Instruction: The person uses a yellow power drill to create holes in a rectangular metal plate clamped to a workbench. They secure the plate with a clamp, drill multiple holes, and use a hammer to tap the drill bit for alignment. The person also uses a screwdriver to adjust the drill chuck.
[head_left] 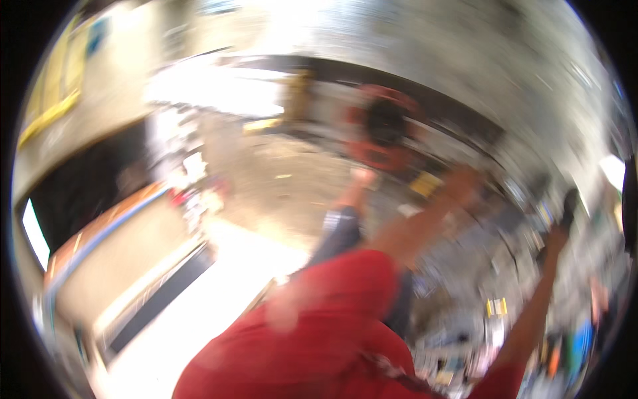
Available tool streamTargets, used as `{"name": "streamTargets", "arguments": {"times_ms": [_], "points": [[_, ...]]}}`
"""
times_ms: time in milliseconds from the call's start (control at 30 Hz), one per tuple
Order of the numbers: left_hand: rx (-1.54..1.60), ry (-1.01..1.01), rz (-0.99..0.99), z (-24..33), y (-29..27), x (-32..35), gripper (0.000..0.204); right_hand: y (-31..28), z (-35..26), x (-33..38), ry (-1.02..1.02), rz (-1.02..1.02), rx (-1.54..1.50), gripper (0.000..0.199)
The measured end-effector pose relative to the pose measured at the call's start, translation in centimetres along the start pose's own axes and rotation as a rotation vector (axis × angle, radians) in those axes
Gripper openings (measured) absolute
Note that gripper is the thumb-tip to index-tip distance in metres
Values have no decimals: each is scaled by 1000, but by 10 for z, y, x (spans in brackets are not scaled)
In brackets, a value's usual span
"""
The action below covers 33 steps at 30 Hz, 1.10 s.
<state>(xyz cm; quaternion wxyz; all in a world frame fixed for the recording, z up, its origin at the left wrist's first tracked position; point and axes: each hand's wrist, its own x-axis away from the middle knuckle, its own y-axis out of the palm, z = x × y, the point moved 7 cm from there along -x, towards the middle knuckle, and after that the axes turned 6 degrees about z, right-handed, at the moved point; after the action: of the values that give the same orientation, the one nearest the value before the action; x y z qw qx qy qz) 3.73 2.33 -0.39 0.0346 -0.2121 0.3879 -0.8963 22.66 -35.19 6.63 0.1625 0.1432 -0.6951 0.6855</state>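
Strong motion blur covers the whole view. My left hand [463, 185] stretches forward from a red sleeve, over the cluttered floor and just right of a red machine-like thing with a round black middle [387, 123]. Its fingers are smeared, and I cannot make out anything in them. Out at the right, my right hand [557, 238] is raised at the end of a long bare forearm. A dark elongated thing [569, 205] sticks up from it, apparently in its grip; its kind is too blurred to tell.
Below the red thing, my foot [362, 176] and dark trouser leg show. Many small mixed items [458, 352] lie at the lower right. A counter-like block with a blue edge [109, 226] stands left, a yellow frame [56, 100] at the far left. Bright light falls across the floor.
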Motion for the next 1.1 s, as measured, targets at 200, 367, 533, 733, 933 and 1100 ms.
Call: {"name": "streamTargets", "arguments": {"times_ms": [200, 367, 533, 733, 933, 1100], "points": [[34, -87, -14, 8, 4, -15, 33, 89, 118, 111, 471, -106, -942, 41], [-135, -37, 134, 29, 3, -6, 43, 101, 112, 243, 772, -270, -1250, 29], [20, 312, -321, 104, -21, 87, 64, 47, -1, 312, 890, -121, -1354, 31], [561, 122, -987, 142, -37, 228, 101, 44, -57, 345, 962, -281, -1591, 39], [459, 365, -856, 150, -87, 248, 115, 2, -116, 346, 999, -212, -1776, 42], [442, 304, -759, 137, -129, 238, 112, -13, -150, 336, 897, -172, -1836, 48]]}}
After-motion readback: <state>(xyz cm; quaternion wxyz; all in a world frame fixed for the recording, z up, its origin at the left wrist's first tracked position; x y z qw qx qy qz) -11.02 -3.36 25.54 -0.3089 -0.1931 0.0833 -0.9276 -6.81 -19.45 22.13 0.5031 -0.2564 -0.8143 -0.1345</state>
